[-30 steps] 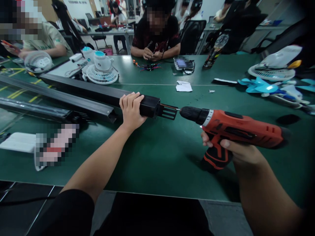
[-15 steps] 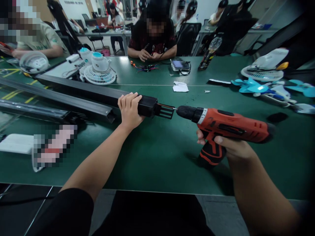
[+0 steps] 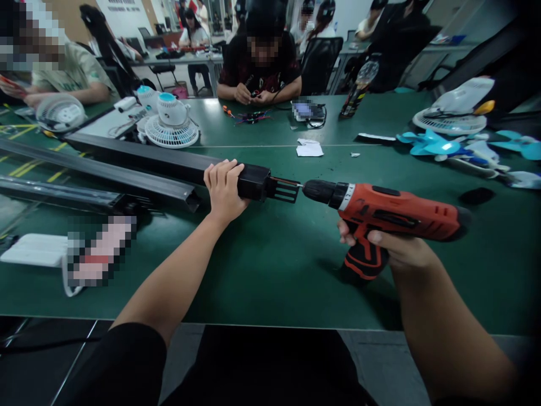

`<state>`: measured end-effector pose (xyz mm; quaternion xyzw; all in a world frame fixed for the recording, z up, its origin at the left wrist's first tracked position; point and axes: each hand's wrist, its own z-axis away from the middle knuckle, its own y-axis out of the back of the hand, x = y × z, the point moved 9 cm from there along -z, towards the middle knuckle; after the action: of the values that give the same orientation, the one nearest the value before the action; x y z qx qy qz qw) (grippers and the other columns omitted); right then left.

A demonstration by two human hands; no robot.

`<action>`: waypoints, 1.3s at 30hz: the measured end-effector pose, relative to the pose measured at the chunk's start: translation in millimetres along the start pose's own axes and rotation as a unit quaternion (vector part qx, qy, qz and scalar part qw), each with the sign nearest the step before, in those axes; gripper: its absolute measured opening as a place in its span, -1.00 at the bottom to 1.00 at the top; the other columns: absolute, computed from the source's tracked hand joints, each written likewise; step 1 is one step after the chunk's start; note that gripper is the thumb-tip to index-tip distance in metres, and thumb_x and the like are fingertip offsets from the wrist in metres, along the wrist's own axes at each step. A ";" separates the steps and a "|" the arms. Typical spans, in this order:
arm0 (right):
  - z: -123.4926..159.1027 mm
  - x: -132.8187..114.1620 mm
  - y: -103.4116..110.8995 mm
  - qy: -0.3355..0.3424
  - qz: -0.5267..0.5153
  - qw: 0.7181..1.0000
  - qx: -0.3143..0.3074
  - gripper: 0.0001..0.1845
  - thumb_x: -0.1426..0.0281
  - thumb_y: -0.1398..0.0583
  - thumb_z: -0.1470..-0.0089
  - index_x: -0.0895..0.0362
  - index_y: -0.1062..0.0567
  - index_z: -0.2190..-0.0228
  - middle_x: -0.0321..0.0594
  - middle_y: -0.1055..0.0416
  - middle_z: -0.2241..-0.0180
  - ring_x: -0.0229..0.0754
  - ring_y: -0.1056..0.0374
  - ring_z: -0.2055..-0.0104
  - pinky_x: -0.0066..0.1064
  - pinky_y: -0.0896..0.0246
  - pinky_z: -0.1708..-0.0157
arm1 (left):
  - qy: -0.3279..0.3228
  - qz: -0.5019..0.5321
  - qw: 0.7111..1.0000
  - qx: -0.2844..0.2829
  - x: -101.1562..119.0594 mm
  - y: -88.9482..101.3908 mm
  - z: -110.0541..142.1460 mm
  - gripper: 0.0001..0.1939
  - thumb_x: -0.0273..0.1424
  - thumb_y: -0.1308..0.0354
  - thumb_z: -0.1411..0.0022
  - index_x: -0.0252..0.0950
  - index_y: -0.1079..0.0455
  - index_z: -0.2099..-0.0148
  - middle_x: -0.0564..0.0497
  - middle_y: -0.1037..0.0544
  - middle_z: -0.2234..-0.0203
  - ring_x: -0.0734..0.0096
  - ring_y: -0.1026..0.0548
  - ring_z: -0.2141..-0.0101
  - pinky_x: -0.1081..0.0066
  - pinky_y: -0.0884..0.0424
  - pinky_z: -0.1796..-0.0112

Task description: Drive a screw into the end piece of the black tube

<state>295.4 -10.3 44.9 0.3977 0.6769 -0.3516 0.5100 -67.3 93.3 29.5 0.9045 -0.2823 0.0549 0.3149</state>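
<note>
My left hand (image 3: 225, 190) is wrapped over the end of a long black metal tube (image 3: 169, 159) lying on the green table (image 3: 262, 270). From the tube's end sticks out a black slotted bracket (image 3: 284, 190). In my right hand (image 3: 401, 245) is a red and black cordless drill (image 3: 393, 211), its chuck pointing left. A thin shaft from the chuck reaches toward the bracket's upper edge and the tube's end. The exact contact at the shaft's tip is too small to make out.
More black tubes (image 3: 101, 169) lie at the left, near a white-edged pouch (image 3: 101, 248). White fan parts (image 3: 171, 127) stand behind. Blue fan blades (image 3: 429, 145) and a fan cage (image 3: 448, 121) lie at right. A bottle (image 3: 357, 93) stands near a person (image 3: 260, 67) seated opposite.
The view has shifted very slightly. Both hands keep their hold on the tube and the drill, almost unmoved. The hands of the person opposite have moved a little.
</note>
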 end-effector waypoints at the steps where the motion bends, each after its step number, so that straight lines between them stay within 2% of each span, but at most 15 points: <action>1: 0.1 0.4 0.2 0.000 -0.001 1.000 0.002 -0.54 0.06 -0.69 -0.33 0.02 -0.87 -0.11 -0.08 -0.84 0.14 -0.13 -0.68 0.34 -0.32 -0.78 0.26 | 0.000 -0.003 1.000 0.001 -0.1 0.0 0.0 -0.30 -0.13 -0.45 -0.33 -0.14 -0.50 -0.44 -0.37 -0.68 -0.44 -0.43 -0.52 -0.56 -0.51 -0.07 -0.69; 6: 0.9 1.7 1.5 -0.004 0.001 1.000 0.018 -0.49 0.02 -0.71 -0.28 -0.02 -0.87 -0.11 -0.11 -0.82 0.17 -0.12 -0.65 0.36 -0.30 -0.78 0.30 | -0.008 -0.019 1.000 0.003 0.1 -0.4 0.4 -0.32 -0.08 -0.43 -0.36 -0.15 -0.50 -0.44 -0.35 -0.68 -0.43 -0.41 -0.52 -0.55 -0.48 -0.08 -0.68; 12: -0.3 -1.0 -2.9 -0.008 0.025 1.000 0.009 -0.55 -0.04 -0.68 -0.31 -0.01 -0.88 -0.01 -0.10 -0.78 0.19 -0.13 -0.61 0.35 -0.29 -0.74 0.29 | -0.018 -0.031 0.999 0.014 -0.3 -0.2 2.4 -0.33 -0.06 -0.42 -0.38 -0.12 -0.49 -0.44 -0.33 -0.69 -0.41 -0.38 -0.53 -0.53 -0.43 -0.10 -0.68; 18: 1.6 1.2 0.1 -0.003 0.011 1.000 0.017 -0.51 -0.01 -0.68 -0.31 -0.04 -0.87 -0.11 -0.11 -0.80 0.16 -0.15 -0.60 0.37 -0.28 -0.76 0.28 | -0.047 -0.041 0.997 0.046 3.8 3.2 4.7 -0.35 -0.12 -0.40 -0.40 -0.14 -0.47 -0.45 -0.33 -0.70 -0.39 -0.36 -0.58 -0.49 -0.44 -0.17 -0.64; 22: 0.1 -1.8 -2.6 0.012 0.017 1.000 0.013 -0.56 -0.01 -0.67 -0.33 -0.02 -0.88 -0.06 -0.11 -0.79 0.16 -0.15 -0.59 0.37 -0.30 -0.74 0.31 | -0.058 -0.022 0.997 0.052 3.6 3.8 6.0 -0.33 -0.14 -0.39 -0.38 -0.14 -0.46 -0.46 -0.34 -0.69 -0.39 -0.35 -0.57 -0.49 -0.44 -0.14 -0.66; 28: -1.8 -5.8 -6.3 0.015 0.019 1.000 0.014 -0.57 -0.02 -0.66 -0.34 -0.05 -0.90 -0.07 -0.12 -0.81 0.18 -0.16 -0.59 0.37 -0.34 -0.72 0.31 | -0.035 -0.020 0.999 0.026 -1.7 -0.2 6.4 -0.30 -0.15 -0.39 -0.35 -0.10 -0.46 -0.47 -0.31 -0.67 -0.43 -0.35 -0.53 -0.53 -0.42 -0.10 -0.68; 39: -2.1 -6.9 -7.3 0.018 0.011 0.999 0.025 -0.54 -0.02 -0.68 -0.30 -0.08 -0.89 -0.09 -0.13 -0.81 0.19 -0.10 -0.62 0.35 -0.30 -0.70 0.34 | -0.039 -0.017 0.998 0.044 0.0 2.3 6.8 -0.30 -0.10 -0.42 -0.35 -0.08 -0.45 -0.47 -0.30 -0.68 -0.40 -0.35 -0.54 -0.51 -0.41 -0.11 -0.67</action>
<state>289.1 -12.9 52.6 0.4239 0.6727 -0.3551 0.4916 -69.1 87.8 25.4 0.9237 -0.2764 0.0263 0.2639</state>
